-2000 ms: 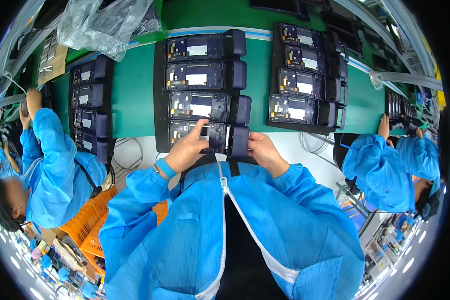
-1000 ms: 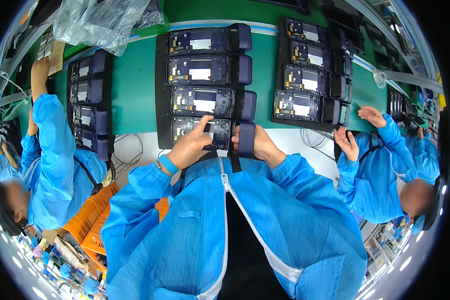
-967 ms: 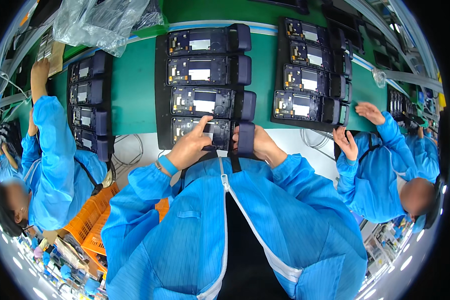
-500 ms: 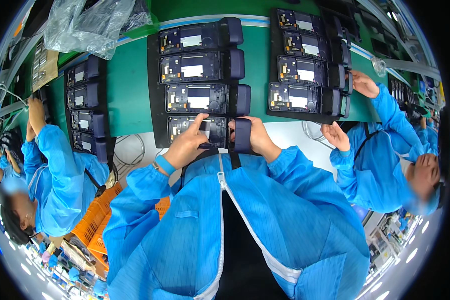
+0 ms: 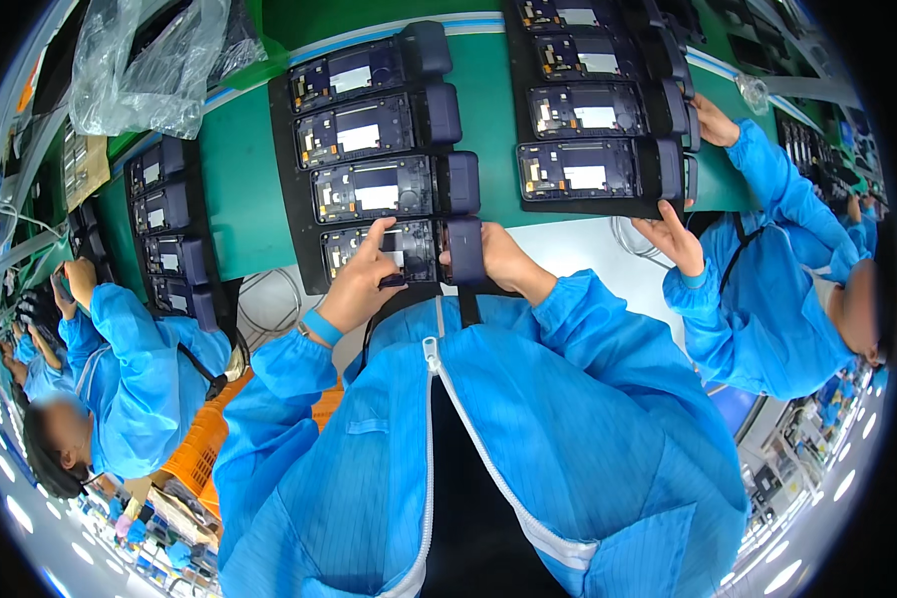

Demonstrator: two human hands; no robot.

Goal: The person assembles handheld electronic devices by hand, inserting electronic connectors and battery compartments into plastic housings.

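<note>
Co-worker's hands, raised clear of the right-hand row (image 5: 580,171) 1.0 s ago, are now at it: far hand (image 5: 716,122) by the end pieces, near hand (image 5: 673,239) at the row's front corner with fingers parted. Camera view has also swung, so the rows lie more aslant. Wearer's own hands: same pose, same unit.

Unit in work: nearest housing (image 5: 419,249), open, lowest of four in the middle column, on a black mat (image 5: 299,189) at the near edge of the green counter (image 5: 483,130).

Left hand (image 5: 354,289): index finger extended across the housing, thumb at its near edge, other fingers curled; cannot tell whether it grips or only presses. Right hand (image 5: 508,261): closed around the dark end cap (image 5: 464,249) at the housing's right end, fingertips showing on the cap's left side. Blue wristband (image 5: 321,327) on left wrist.

Surroundings: similar housings in a left-hand row (image 5: 169,256); clear plastic bag (image 5: 140,85) at far left; orange crate (image 5: 197,448) below left.
</note>
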